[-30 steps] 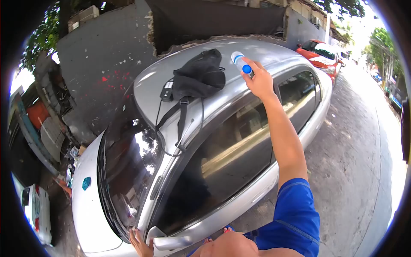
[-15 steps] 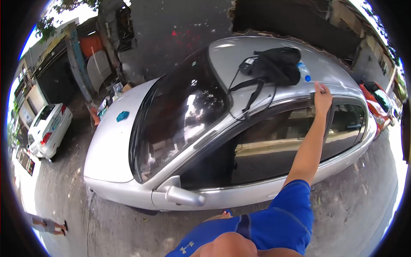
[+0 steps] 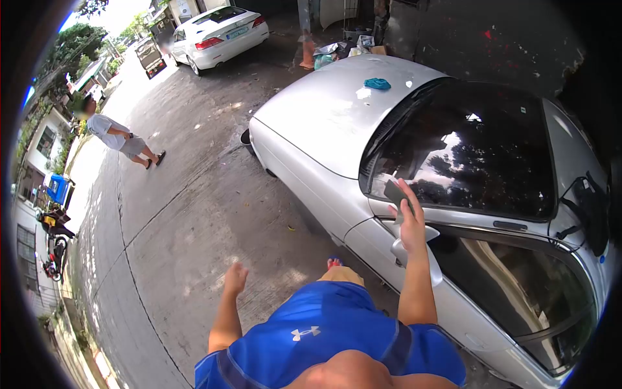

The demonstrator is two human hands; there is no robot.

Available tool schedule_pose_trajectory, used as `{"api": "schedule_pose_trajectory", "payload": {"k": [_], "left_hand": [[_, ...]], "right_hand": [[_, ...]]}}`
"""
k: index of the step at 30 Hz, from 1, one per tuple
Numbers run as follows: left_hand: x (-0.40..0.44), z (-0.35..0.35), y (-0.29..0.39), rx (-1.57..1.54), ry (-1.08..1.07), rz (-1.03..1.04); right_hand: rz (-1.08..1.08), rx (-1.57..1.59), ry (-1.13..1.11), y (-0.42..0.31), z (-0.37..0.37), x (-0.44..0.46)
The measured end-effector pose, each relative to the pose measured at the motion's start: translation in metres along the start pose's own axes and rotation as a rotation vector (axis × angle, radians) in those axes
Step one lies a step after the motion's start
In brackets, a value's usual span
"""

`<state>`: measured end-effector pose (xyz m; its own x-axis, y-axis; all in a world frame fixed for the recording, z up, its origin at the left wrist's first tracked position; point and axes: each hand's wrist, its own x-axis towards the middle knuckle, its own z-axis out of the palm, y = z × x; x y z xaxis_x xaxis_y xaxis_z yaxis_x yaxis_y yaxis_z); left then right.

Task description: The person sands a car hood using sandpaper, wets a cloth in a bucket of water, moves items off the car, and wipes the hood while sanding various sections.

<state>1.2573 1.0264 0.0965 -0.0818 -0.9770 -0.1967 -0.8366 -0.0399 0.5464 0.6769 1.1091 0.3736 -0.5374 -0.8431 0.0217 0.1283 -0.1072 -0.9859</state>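
My right hand (image 3: 412, 223) is raised above the side mirror (image 3: 433, 254) of a silver car (image 3: 311, 123), near the lower windshield corner. Between its thumb and fingers is a dark grey flat pad (image 3: 397, 194); its exact kind is unclear. My left hand (image 3: 236, 277) hangs over the pavement, left of my body, fingers loosely bent, with nothing visible in it. On the hood lies a crumpled teal cloth (image 3: 377, 83). A black bag (image 3: 593, 217) with straps rests on the roof, at the right.
A person (image 3: 120, 133) stands on the road at the left. Beyond is a parked white car (image 3: 217, 39). Bags and clutter (image 3: 343, 52) lie by the wall past the hood. A motorcycle (image 3: 57, 258) stands at the far left. Concrete pavement (image 3: 194, 214) runs alongside the silver car.
My view has turned left toward the hood and road. My right hand has come from the roof edge above the side windows to near the mirror. My left hand has come into view.
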Motion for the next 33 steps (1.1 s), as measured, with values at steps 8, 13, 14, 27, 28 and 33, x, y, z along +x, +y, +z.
{"api": "schedule_pose_trajectory", "payload": {"k": [8, 13, 14, 27, 28, 33], "left_hand": [[0.155, -0.109, 0.171, -0.079, 0.021, 0.343], [0.210, -0.097, 0.099, 0.084, 0.041, 0.073], [0.211, -0.093, 0.080, 0.074, -0.015, 0.040], [0.603, -0.002, 0.281, 0.141, -0.302, 0.579], [0.649, 0.031, 0.323, 0.111, -0.231, 0.713], [0.756, 0.182, 0.592, -0.086, -0.305, 1.132]], "right_hand": [[-0.353, -1.157, -0.302, 0.201, 0.085, 0.187], [-0.173, -1.597, -0.429, 0.271, 0.103, 0.259], [-0.155, -1.604, -0.441, 0.268, 0.111, 0.269], [-0.026, -1.663, -0.166, 0.280, 0.159, 0.374], [-0.009, -1.653, -0.174, 0.278, 0.157, 0.377], [0.214, -1.655, -0.039, 0.287, 0.172, 0.387]]}}
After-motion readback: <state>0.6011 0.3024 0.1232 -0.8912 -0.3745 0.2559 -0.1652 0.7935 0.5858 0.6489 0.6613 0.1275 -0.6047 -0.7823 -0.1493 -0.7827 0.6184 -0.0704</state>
